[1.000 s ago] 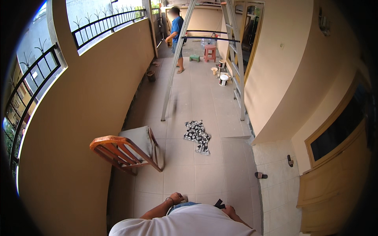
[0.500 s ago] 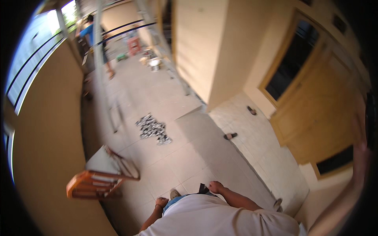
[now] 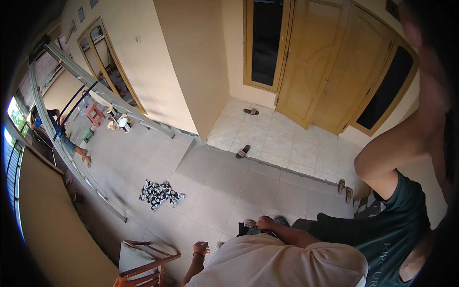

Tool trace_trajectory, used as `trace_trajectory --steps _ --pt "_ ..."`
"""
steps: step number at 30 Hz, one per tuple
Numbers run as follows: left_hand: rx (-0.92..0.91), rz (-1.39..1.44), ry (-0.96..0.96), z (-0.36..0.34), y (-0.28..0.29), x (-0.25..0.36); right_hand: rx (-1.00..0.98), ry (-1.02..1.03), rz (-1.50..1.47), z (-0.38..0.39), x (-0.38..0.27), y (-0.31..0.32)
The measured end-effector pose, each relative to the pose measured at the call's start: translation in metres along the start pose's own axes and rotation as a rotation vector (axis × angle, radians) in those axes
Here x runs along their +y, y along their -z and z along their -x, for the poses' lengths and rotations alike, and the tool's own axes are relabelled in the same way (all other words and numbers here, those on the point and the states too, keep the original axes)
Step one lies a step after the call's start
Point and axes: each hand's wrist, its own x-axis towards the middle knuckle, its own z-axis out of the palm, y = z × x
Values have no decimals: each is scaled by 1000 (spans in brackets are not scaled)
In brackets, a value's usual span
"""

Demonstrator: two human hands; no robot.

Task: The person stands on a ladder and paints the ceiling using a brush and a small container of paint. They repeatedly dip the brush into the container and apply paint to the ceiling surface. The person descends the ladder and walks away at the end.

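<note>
My left hand [image 3: 201, 248] hangs beside my left hip near the wooden chair, its fingers curled in, and nothing shows in it. In front of my waist my right hand [image 3: 265, 223] is closed in a fist; what it may hold is hidden. A dark strap-like piece [image 3: 241, 229] sticks out at my waist, just left of that fist. Below are my shoes, partly covered by my light shirt [image 3: 267, 263]. On the tiles ahead lies a crumpled black-and-white patterned cloth [image 3: 160, 193].
Close at my right stands a person in a dark green shirt [image 3: 401, 225], an arm raised toward the camera. A wooden chair [image 3: 143, 268] stands left. Farther off are a metal ladder [image 3: 71, 160], a crouching person [image 3: 67, 136], a red stool [image 3: 94, 115], cans [image 3: 124, 125], and sandals [image 3: 243, 151] by a step.
My view has swung right, bringing the double door and the green-shirted person further in. My right hand stays at my waist; my left hand remains low at my side.
</note>
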Motion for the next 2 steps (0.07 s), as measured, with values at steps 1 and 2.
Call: trace_trajectory --steps 1,2 --pt "-15 25 11 -2 1 0 13 -3 11 4 4 -3" --pt "-18 109 19 -8 -2 3 49 -72 -106 1 5 -3"
